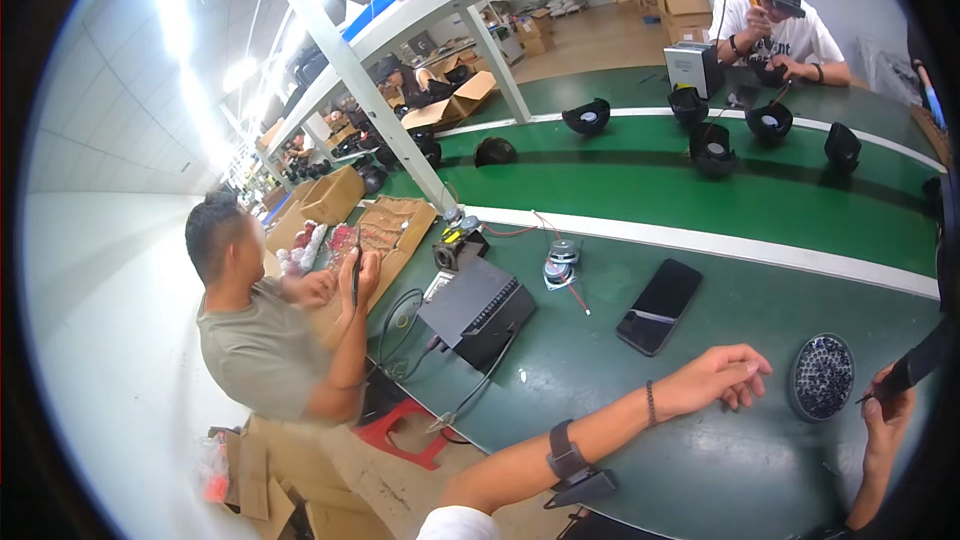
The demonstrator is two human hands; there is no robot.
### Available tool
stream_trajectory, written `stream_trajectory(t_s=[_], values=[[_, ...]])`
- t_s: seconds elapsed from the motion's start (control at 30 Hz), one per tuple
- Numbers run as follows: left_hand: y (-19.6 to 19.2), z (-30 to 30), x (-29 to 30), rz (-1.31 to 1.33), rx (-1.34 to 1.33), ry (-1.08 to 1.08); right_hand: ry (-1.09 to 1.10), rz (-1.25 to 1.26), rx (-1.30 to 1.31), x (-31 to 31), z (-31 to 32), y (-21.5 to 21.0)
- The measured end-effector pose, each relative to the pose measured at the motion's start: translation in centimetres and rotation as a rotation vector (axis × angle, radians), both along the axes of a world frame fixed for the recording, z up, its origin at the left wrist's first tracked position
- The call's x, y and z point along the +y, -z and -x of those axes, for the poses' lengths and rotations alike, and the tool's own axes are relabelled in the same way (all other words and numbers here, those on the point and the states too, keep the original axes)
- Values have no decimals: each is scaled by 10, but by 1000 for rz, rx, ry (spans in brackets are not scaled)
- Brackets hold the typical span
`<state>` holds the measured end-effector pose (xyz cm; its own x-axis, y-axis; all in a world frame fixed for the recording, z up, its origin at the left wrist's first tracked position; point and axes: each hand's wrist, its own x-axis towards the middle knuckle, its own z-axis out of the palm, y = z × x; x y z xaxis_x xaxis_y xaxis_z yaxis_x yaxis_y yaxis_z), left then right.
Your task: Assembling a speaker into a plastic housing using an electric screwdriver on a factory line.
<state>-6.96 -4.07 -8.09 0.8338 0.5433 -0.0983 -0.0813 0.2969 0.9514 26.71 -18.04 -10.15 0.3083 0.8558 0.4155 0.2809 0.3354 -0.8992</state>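
Observation:
My left hand (718,378) rests low over the green workbench (600,420), palm down, fingers loosely curled and apart, holding nothing. It lies just left of a round black dish (821,377) filled with small dark screws. My right hand (888,410) is at the right edge of the view, closed around a black pen-like tool (925,360) whose thin tip points toward the dish. A black smartphone (660,306) lies face up beyond my left hand.
A black box unit (478,310) with cables sits at the bench's left end. A green conveyor belt (640,175) carries several black speaker parts (712,148). A seated person (262,330) works at left; another person (775,25) sits across the belt.

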Motion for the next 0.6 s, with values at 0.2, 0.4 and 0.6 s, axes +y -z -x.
stream_trajectory(t_s=[0.2,0.4,0.6], values=[[0,1,0,-3,24,-9,-54,140,93,0,22,-29],[1,1,-1,-8,10,0,-10,39,2,2,-2,-5],[1,1,-1,-5,-8,3,26,3,-1,1,2,-4]])
